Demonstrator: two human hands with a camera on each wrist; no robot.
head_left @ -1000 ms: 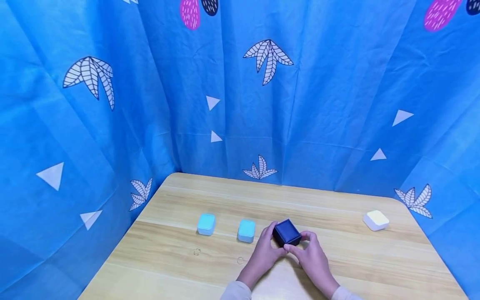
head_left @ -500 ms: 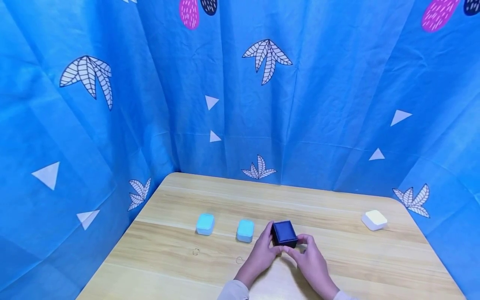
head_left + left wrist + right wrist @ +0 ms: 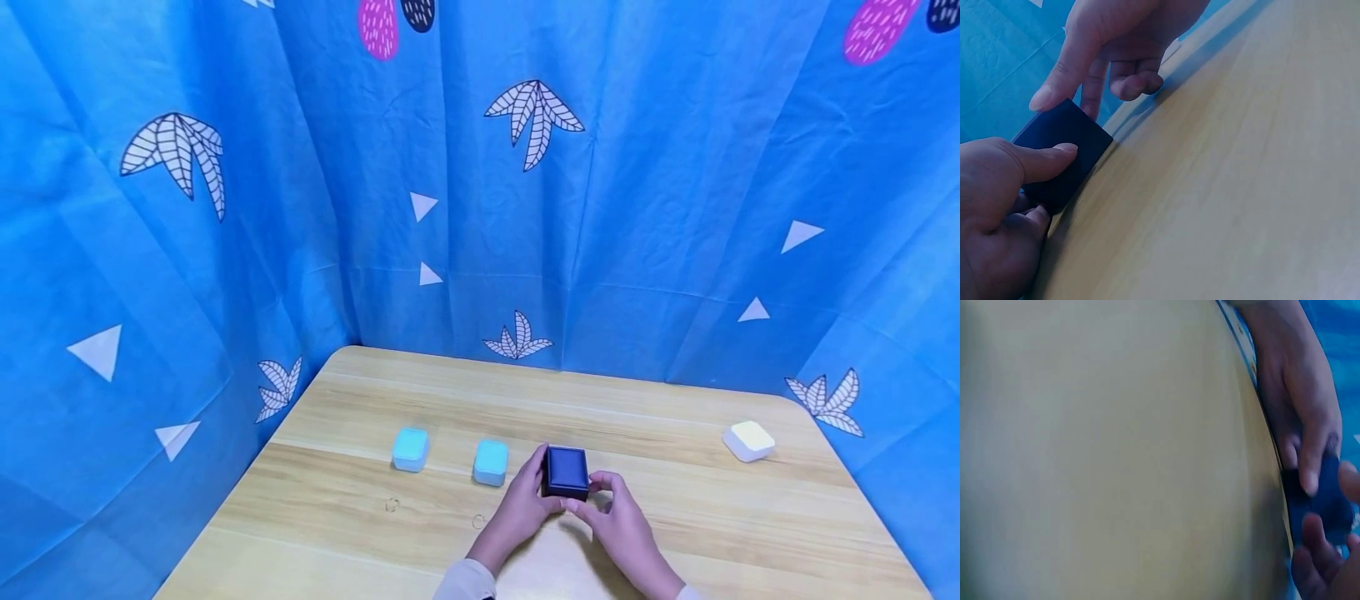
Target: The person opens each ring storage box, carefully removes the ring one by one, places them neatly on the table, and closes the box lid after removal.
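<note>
A small dark blue ring box, its lid down, stands on the table between both hands. My left hand holds its left side, the thumb lying across the near face, as the left wrist view shows at the box. On the other side my right hand has its thumb at the near edge and its index finger at the right side. In the right wrist view, the right hand's fingertips are right at the box, and its other fingers are loosely curled below. The box's underside is hidden.
Two light blue rounded boxes stand to the left on the wooden table. Nearer lie two thin rings. A white rounded box sits at the far right. Blue curtain hangs behind.
The ring box has turned in the hands, from standing cornerwise to nearly square on to the head view. Both hands have shifted slightly with it.
</note>
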